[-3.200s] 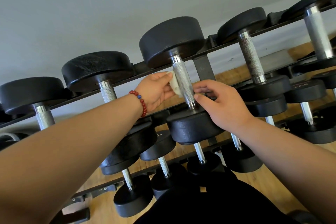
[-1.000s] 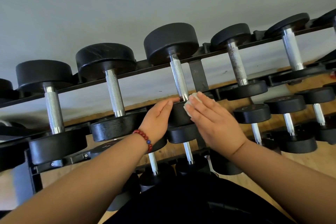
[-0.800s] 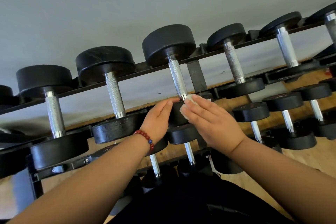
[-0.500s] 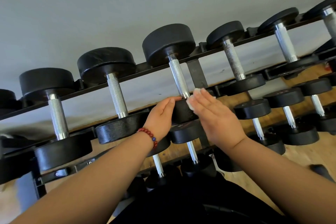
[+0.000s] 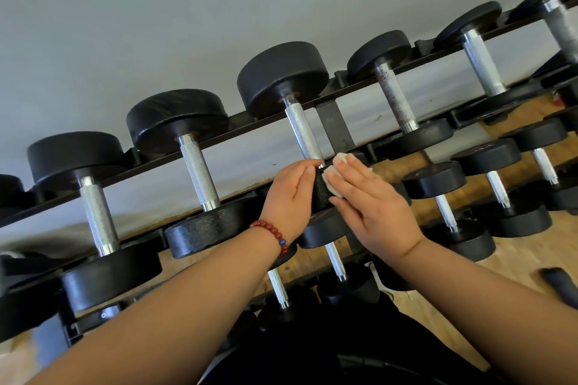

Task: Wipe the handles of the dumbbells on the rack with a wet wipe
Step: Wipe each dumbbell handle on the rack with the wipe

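Note:
A black dumbbell with a knurled chrome handle (image 5: 302, 132) lies across the top tier of the rack (image 5: 225, 131). Its near head (image 5: 322, 189) sits between my hands. My left hand (image 5: 289, 197), with a red bead bracelet on the wrist, cups the head's left side with lightly bent fingers. My right hand (image 5: 372, 206) lies flat with straight fingers and presses a folded white wet wipe (image 5: 332, 180) against the head's right side, just below the handle's lower end. Most of the wipe is hidden under my fingers.
More black dumbbells line the top tier to the left (image 5: 195, 169) and right (image 5: 395, 97). Smaller ones fill the lower tiers (image 5: 444, 194). A grey wall is behind, wooden floor (image 5: 513, 262) below right. A dark object (image 5: 560, 284) lies on the floor at the right edge.
The wipe passed from my left hand on the handle to my right hand. Both hands came down to the near head. In the last second they barely shifted; the view drifted.

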A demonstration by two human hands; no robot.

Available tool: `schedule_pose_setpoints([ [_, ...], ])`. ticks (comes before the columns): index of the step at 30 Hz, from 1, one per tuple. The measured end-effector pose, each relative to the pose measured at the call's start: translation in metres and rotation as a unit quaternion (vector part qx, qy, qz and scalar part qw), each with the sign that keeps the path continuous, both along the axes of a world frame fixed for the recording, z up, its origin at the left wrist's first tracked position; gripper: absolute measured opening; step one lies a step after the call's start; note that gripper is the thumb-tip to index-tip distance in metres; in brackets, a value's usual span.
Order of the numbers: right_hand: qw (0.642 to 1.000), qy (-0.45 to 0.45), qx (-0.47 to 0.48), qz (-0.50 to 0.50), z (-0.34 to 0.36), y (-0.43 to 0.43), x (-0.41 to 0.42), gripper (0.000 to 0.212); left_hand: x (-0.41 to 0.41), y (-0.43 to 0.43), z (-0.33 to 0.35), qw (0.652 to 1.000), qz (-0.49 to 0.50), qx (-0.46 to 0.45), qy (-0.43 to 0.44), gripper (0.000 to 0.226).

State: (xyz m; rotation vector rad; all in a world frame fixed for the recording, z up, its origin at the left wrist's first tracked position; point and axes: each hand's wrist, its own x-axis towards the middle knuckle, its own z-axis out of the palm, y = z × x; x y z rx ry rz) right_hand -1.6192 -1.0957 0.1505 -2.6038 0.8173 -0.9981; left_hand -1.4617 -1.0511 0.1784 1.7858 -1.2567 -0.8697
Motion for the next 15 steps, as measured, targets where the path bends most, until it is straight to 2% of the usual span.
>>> schedule_pose_setpoints([
  [5,0.979,-0.054,0.156,-0.117,0.009,-0.003,0.018,0.042,0.002,0.0,-0.003,0.999,-0.015,-0.012,-0.049,0.034],
  [10,0.997,0.019,0.066,-0.032,-0.008,0.009,0.01,0.042,0.001,-0.002,-0.007,0.997,-0.022,-0.043,-0.067,0.041],
  [11,0.996,0.01,0.086,-0.036,-0.006,0.005,0.009,0.042,0.001,-0.002,-0.007,0.997,-0.02,-0.041,-0.068,0.042],
  [14,0.968,-0.047,0.224,-0.104,0.008,-0.006,0.014,0.043,0.001,-0.003,-0.006,0.997,-0.021,-0.027,-0.069,0.044],
  [15,0.964,-0.043,0.239,-0.108,0.008,-0.005,0.014,0.044,0.001,-0.002,-0.006,0.997,-0.021,-0.022,-0.068,0.043],
])
